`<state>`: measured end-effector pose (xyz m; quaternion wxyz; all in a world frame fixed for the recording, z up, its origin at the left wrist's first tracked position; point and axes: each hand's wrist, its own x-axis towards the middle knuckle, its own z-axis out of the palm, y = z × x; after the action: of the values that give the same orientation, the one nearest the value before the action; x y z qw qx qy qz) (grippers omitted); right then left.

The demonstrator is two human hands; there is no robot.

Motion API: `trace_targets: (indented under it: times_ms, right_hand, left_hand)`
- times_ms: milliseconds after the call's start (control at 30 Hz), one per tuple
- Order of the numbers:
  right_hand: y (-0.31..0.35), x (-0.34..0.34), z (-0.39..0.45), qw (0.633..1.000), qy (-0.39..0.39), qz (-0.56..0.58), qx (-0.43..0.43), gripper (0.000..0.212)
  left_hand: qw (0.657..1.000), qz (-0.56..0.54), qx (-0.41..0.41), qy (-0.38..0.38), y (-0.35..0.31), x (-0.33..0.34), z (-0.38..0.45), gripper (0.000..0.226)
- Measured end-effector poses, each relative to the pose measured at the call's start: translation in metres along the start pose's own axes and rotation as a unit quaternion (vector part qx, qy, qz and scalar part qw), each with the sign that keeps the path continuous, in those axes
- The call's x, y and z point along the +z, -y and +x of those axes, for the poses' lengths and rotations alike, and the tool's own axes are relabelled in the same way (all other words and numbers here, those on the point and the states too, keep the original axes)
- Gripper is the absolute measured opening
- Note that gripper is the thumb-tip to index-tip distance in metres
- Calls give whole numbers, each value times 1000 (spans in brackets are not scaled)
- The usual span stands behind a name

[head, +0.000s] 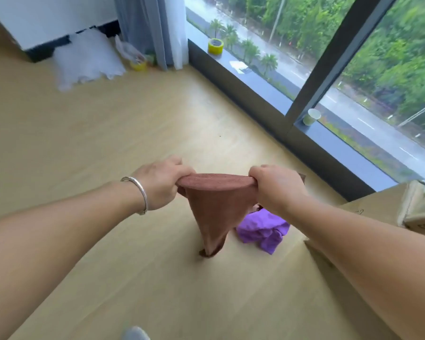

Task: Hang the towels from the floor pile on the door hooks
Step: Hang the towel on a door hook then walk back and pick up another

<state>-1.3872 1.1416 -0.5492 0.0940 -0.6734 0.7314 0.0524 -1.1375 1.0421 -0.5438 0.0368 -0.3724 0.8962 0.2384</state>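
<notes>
Both hands' fingers (258, 173) apparently grip brown towel (214, 204).

A yellow roll of tape (215, 46) is sitting on the dark window sill (260, 82) at upper centre, and a pale green paper cup (312, 116) is standing further right on it. Crumpled white sheeting, possibly plastic (86, 60), is lying upper left beside grey curtains (142, 28). Brown cardboard boxes (417, 207) are filling the right edge.
</notes>
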Motion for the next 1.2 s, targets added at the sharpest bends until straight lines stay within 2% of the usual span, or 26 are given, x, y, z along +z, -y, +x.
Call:
trace_targets:
  times_ms: [167,267,400,467,567,700,833,900,967,1033,1100,1167,1200]
  right_hand:
    - [89,-12,46,997,-42,-26,-60,6]
    - [149,-12,66,995,-48,-19,-83,6]
    - [237,-2,73,992,0,14,-128,15]
    - [275,8,70,989,42,20,-144,19]
    - [324,29,61,982,69,5,-175,12]
    - [368,63,44,976,90,-3,-197,10]
    - [387,98,18,963,135,-34,-230,11]
    - [387,113,6,955,173,-59,-235,17]
    - [380,126,-3,942,220,-89,-237,26]
    - [370,138,-11,930,257,-115,-236,31]
    - [360,150,-19,922,273,-128,-242,35]
    - [349,163,-28,918,280,-134,-247,45]
    - [344,169,-32,916,281,-137,-251,50]
  left_hand:
    - [995,-54,-80,-37,105,-47,-82,60]
    - [981,-98,-145,-87,157,-53,-137,61]
    - [961,-126,-194,-153,207,-36,-200,52]
    - [952,-135,-234,-143,228,-20,-225,47]
    - [943,-133,-280,-124,256,9,-265,49]
    - [953,-92,-262,-125,266,51,-307,51]
    - [955,-40,-216,-199,255,87,-335,51]
    - [950,-36,-212,-226,248,103,-349,52]
    - [945,-30,-213,-248,243,117,-364,43]
    - [943,-31,-229,-241,238,131,-379,36]
    - [932,-54,-285,-219,231,146,-391,36]
    - [925,-62,-347,-140,226,166,-399,52]
    - [922,-55,-377,-63,224,174,-401,58]
